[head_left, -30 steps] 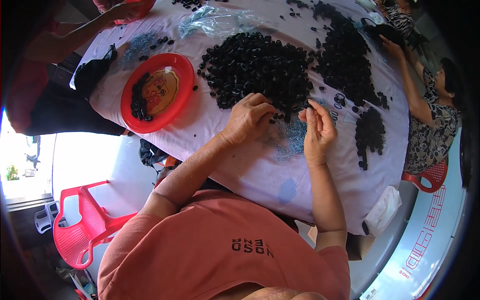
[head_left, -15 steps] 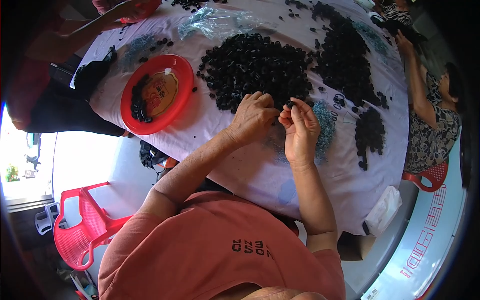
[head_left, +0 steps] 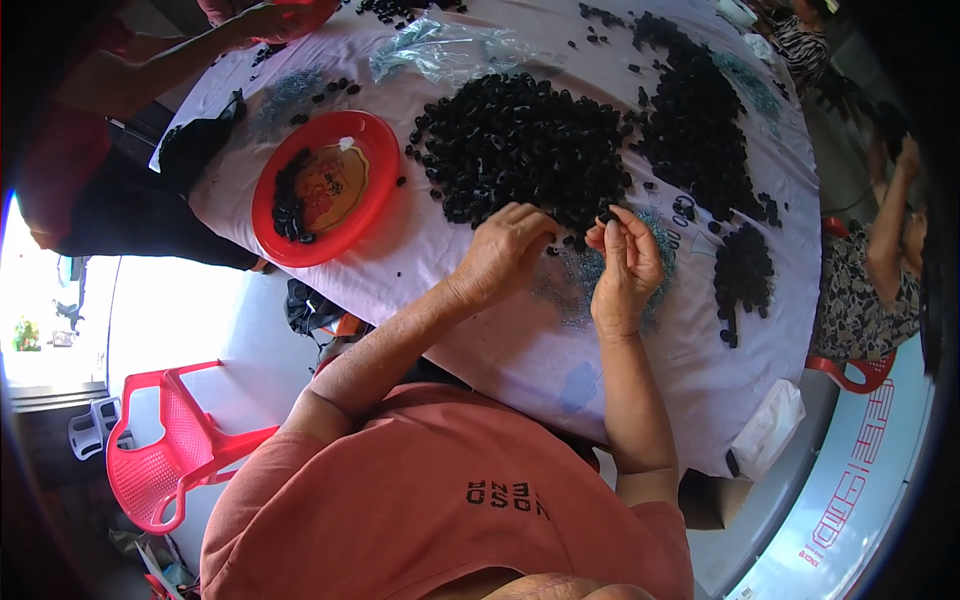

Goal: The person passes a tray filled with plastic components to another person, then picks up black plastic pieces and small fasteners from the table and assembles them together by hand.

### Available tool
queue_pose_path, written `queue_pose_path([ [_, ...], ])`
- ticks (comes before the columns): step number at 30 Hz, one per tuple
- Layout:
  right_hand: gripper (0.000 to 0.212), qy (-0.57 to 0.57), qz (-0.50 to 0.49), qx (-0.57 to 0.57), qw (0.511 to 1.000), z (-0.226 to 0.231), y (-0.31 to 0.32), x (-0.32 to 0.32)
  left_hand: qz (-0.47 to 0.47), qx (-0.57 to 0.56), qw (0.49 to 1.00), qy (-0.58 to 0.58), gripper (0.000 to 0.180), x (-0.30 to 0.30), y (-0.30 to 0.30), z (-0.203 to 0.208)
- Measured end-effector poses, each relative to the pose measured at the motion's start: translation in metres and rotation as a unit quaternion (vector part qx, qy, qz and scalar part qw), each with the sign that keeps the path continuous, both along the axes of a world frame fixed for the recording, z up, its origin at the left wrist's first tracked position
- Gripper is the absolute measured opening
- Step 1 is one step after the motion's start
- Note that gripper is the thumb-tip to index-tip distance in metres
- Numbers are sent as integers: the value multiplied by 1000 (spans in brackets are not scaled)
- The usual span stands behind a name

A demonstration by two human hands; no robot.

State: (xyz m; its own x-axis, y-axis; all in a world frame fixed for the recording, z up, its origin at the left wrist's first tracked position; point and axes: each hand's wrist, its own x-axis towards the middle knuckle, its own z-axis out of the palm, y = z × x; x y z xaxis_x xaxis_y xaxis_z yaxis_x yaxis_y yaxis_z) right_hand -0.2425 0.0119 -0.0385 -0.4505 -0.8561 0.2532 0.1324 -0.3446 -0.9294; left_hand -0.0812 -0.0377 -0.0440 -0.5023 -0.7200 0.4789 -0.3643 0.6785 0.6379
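Note:
A large heap of small black ring-like plastic pieces [head_left: 520, 140] lies on the cloth-covered table in front of me. My right hand [head_left: 627, 270] pinches one small black piece [head_left: 606, 215] between thumb and fingers, just off the heap's near edge. To its left, my left hand [head_left: 505, 255] is closed, fingertips bent together at that same edge. Whatever may be in the left fingertips is hidden. Beneath and beside my right hand spreads a scatter of tiny clear-bluish pieces [head_left: 658, 250].
A red plate [head_left: 385, 200] with several joined black pieces stands left. Crumpled clear plastic [head_left: 440, 50] lies behind the heap. More black pieces [head_left: 695, 130] cover the table's right side. Other people work at the far left and right. A red chair [head_left: 180, 440] stands lower left.
My hands have drawn a little apart. My right hand has shifted right and slightly nearer with the black piece still pinched. At the right, a co-worker's arm has changed position.

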Motion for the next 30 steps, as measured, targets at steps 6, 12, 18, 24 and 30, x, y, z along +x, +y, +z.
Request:
queue_pose_path([
  [6, 16, 7, 1, 17, 1000, -1, 3, 3, -76, -33, 997, -8, 17, -6, 11, 1],
  [12, 17, 13, 19, 20, 1000, 2, 4, 7, -39, -36, 998, -30, 16, 0, 9, -6],
  [18, 17, 2, 27, 20, 999, -5, 2, 3, -19, -43, 999, -12, 16, 1, 13, -5],
  [24, 17, 13, 21, 25, 999, -2, 4, 5, 2, -20, 999, 47, 16, 10, 13, -3],
  [30, 18, 30, 24, 29, 999, -4, 4, 5, 28, -8, 997, 66, 18, 18, 13, -4],
])
